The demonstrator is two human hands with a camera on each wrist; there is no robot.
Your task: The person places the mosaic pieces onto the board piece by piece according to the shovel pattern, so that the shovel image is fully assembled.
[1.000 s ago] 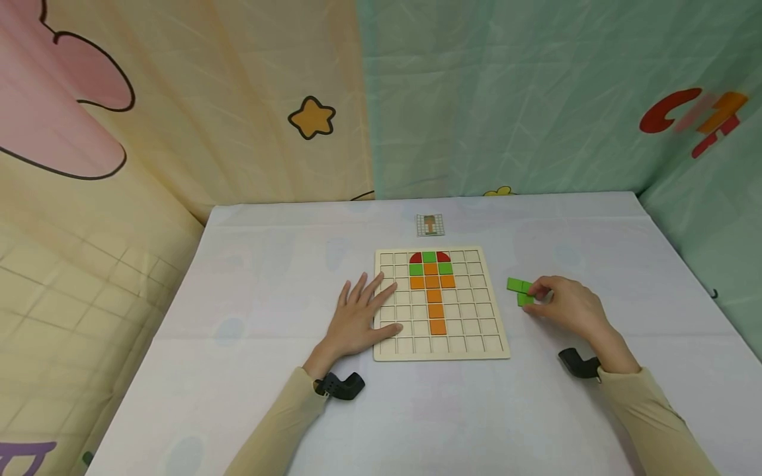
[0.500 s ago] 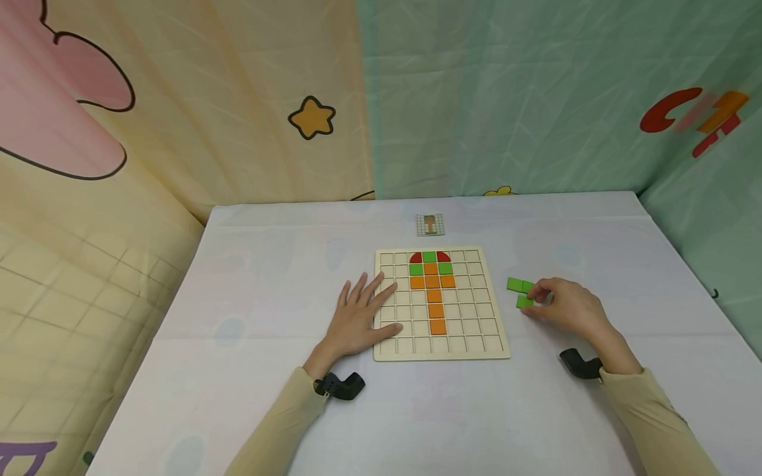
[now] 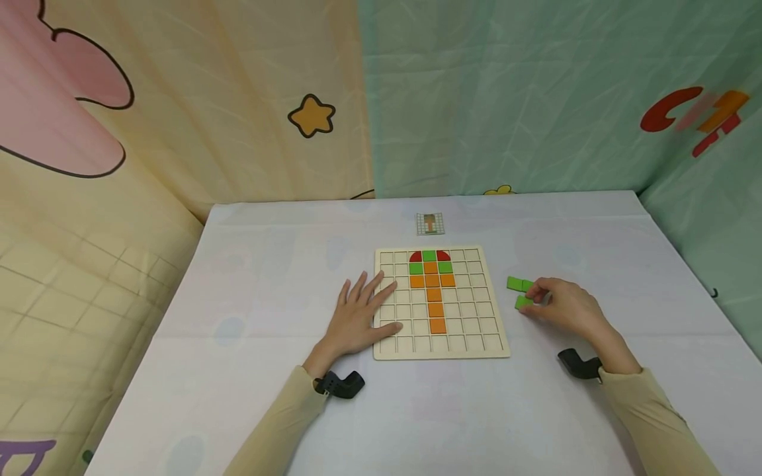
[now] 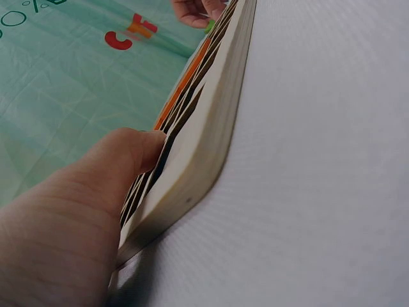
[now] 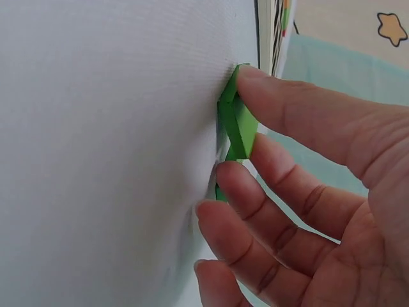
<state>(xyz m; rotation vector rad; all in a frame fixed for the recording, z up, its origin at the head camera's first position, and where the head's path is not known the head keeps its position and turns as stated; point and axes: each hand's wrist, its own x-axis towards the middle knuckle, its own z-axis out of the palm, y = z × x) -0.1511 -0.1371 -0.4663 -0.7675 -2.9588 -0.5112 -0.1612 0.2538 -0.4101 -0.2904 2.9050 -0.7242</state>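
My left hand (image 3: 356,318) rests with spread fingers on the left edge of a pale wooden grid board (image 3: 476,324). In the left wrist view, the thumb (image 4: 144,150) lies over the board's rim. At the board's right, my right hand (image 3: 567,305) pinches a green square tile (image 5: 245,128) between thumb and index finger. That tile is tilted near the tabletop. Two more green tiles (image 3: 515,283) lie side by side just beyond it, partly behind the fingertips. Set in the board are a column of orange tiles (image 3: 436,309), green tiles (image 3: 429,255) and two red rounded-corner tiles (image 3: 443,256).
A small pattern card (image 3: 430,224) lies behind the board on the white tablecloth (image 3: 286,264). Printed curtains (image 3: 506,99) hang at the table's far edge and sides. A black wrist camera (image 3: 340,385) sits on the left wrist, another black camera (image 3: 579,364) on the right.
The green tile in my right hand has slid slightly left and towards me, away from the other two green tiles, and turned a little. My left hand stays put.
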